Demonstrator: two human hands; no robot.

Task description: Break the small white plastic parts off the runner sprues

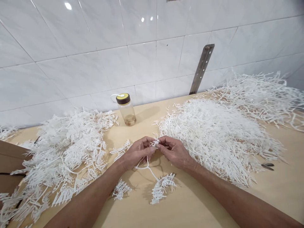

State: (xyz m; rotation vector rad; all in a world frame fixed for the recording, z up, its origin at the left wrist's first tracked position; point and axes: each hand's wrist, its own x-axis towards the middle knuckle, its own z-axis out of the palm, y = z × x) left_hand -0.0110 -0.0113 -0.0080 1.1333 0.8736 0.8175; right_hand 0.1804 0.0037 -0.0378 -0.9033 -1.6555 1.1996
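My left hand [137, 152] and my right hand [174, 152] meet at the middle of a light wooden table [201, 209]. Both pinch one white branched plastic piece [155, 142] with rows of small comb-like teeth. Its thin stem runs down from my fingers to toothed clusters [162, 187] lying on the table. Another small toothed cluster [121, 189] lies beside my left forearm.
A large heap of white branched plastic pieces [66, 152] covers the table's left side, another heap [218, 136] the right. A clear bottle with a dark, yellow-ringed cap [126, 109] stands by the tiled wall. A metal bracket [201, 68] leans on the wall. A dark tool [268, 166] lies at right.
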